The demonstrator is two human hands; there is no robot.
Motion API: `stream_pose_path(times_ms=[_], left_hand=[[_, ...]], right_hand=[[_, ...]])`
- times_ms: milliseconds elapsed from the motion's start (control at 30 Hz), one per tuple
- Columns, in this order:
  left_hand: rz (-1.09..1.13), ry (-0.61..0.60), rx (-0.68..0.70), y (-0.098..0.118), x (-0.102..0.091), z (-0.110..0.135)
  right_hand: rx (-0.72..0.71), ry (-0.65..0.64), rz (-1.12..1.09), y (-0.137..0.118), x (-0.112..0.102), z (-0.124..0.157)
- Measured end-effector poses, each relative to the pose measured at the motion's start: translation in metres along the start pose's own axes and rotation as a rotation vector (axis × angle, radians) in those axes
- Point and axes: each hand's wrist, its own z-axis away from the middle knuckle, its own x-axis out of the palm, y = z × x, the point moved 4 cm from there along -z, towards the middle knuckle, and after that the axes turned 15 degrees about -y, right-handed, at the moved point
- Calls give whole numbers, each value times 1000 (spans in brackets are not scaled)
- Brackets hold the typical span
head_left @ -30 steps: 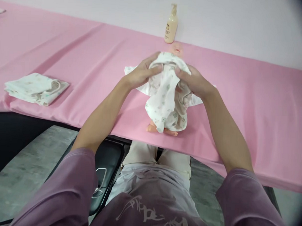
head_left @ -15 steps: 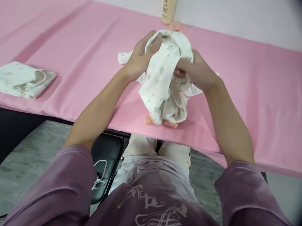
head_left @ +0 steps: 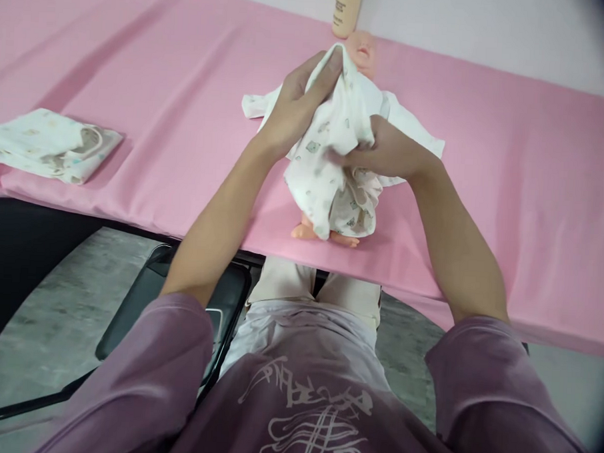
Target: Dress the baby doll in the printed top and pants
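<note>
A baby doll (head_left: 363, 53) lies on its back on the pink-covered table, its head toward the wall and its feet near the front edge. White clothing with its sleeves spread lies about the doll's upper body. Above the doll I hold up a white baby garment (head_left: 318, 150) printed with small green and grey figures. My left hand (head_left: 302, 96) pinches its upper edge between thumb and fingers. My right hand (head_left: 380, 146) is closed on the cloth lower down at the right, with its fingertips hidden in the folds. The doll's middle is covered by the hanging cloth.
A folded printed cloth (head_left: 50, 145) lies at the table's left. Beyond the doll's head stands a cream-coloured bottle (head_left: 346, 13) against the wall. The pink sheet (head_left: 187, 114) has creases. Below the front edge is a black padded seat (head_left: 143, 306).
My left hand has raised the garment's edge into a peak, uncovering more of the doll's face and the white clothing. My right hand has moved slightly down and in. The view has shifted a little.
</note>
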Motion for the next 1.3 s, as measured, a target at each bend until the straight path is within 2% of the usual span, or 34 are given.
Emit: stream_pose_path(times_ms=[133,233,300,367,467,533,633,700,733,800,933,1000,1067,1200,1300], left_hand=[[38,-79,37,10,14,14],[33,-135,59,5,26,22],[34,-73,103,-1,30,23],[-7,-8,118,-9,33,22],[-72,-7,57,-17,36,22],[-56,-72,30,-16,37,26],[-5,-283,17,-9,40,34],[30,-373,18,-7,41,37],[47,-373,21,-7,42,38],[62,-299,20,-10,41,36],[166,-74,97,-16,37,32],[235,-44,160,-16,35,32],[245,-123,159,-16,36,34],[161,-357,32,-19,41,38],[160,-356,5,-22,41,37]], right_hand=[[-66,211,-188,2,-7,0],[-27,250,-142,2,0,7],[-17,212,-90,1,10,17],[-7,110,-46,2,19,26],[-2,-19,-28,10,28,35],[-38,22,-62,15,27,38],[-90,178,-131,22,24,40],[-88,243,-140,24,24,40],[-82,256,-137,25,24,40],[-68,237,-134,23,25,40],[-13,24,-88,18,29,41],[13,-41,-54,15,30,43],[26,0,-53,14,29,43],[-23,167,-145,17,24,44],[-81,203,-256,22,22,47]])
